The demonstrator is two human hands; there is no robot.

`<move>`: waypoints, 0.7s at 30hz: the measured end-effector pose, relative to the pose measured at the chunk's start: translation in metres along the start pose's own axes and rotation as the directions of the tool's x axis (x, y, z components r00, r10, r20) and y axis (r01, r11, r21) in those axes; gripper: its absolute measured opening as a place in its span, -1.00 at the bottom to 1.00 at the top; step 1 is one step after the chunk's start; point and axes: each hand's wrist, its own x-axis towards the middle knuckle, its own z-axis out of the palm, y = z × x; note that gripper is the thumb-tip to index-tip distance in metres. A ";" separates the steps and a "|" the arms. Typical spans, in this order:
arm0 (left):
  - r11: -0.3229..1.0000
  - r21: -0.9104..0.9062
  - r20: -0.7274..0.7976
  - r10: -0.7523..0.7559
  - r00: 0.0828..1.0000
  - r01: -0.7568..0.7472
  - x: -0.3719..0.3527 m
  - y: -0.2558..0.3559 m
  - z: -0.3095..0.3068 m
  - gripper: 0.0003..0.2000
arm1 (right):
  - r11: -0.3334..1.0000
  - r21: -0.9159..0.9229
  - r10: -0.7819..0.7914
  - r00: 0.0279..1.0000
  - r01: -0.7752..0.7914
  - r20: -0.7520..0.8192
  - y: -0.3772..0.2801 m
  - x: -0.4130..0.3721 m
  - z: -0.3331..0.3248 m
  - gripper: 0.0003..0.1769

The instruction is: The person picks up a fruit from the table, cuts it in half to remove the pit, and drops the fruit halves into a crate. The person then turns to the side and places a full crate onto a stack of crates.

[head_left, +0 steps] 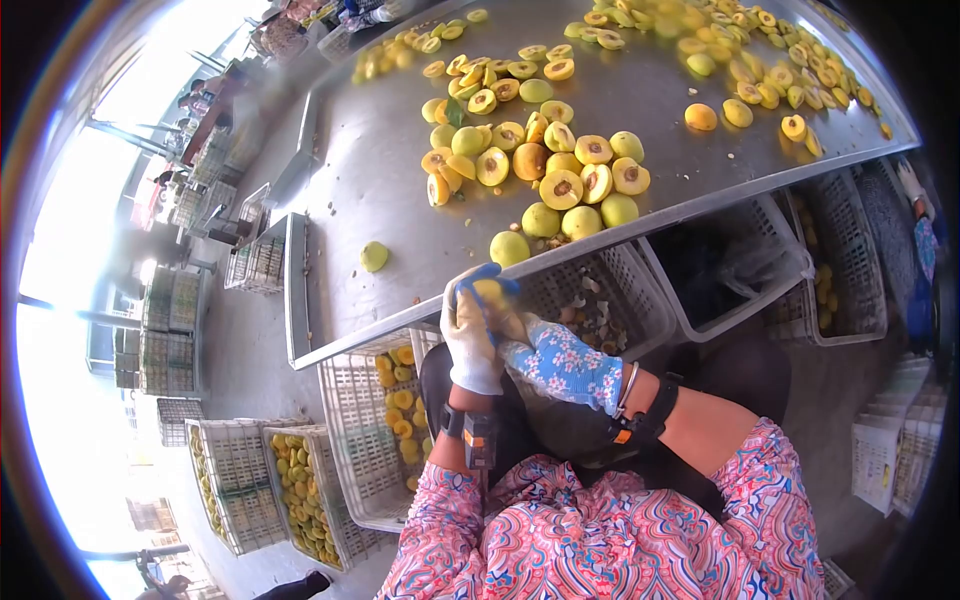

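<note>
My left hand (468,335), in a white glove with blue fingers, is closed around a yellow peach (490,288) at the near edge of the metal table. Pressed close to that fruit, my right hand (514,324) comes out of a blue floral sleeve cover. Its fingers are curled and blurred, and whatever they hold is hidden. Just beyond my hands, a greenish whole peach (510,249) rests by the table edge. A pile of halved peaches (492,167), several showing brown pits, lies behind it.
The steel table (350,290) has a raised rim. More peach halves (740,60) cover its far right. Beneath are a crate of pits and scraps (590,310), a dark-lined crate (720,265) and a crate with peach halves (365,450). Full crates (300,490) stand left. A co-worker's hand (912,185) is at right.
</note>
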 end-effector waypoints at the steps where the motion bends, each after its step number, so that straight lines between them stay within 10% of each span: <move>1: 0.997 -0.055 0.043 -0.047 0.998 0.049 0.001 0.001 -0.001 -0.65 | 0.992 0.106 0.069 0.997 -0.073 0.044 -0.001 0.000 -0.001 -0.76; 7: 0.999 0.000 0.105 -0.036 0.994 0.036 0.000 0.003 -0.001 -0.65 | 0.763 0.426 0.367 0.868 -0.486 0.333 -0.026 -0.006 -0.018 -0.77; 13: 0.937 0.268 -0.045 0.245 0.968 -0.225 -0.004 -0.006 0.012 -0.60 | 0.719 0.480 0.332 0.855 -0.503 0.399 -0.023 -0.005 -0.020 -0.87; 19: 0.988 -0.128 0.063 -0.076 0.995 0.084 0.005 -0.007 -0.002 -0.65 | 0.823 0.390 0.315 0.902 -0.414 0.294 -0.026 -0.003 -0.018 -0.84; 21: 0.986 -0.107 0.110 -0.116 0.987 0.128 0.005 -0.003 -0.002 -0.64 | 0.678 0.530 0.323 0.854 -0.509 0.408 -0.021 -0.002 -0.022 -0.83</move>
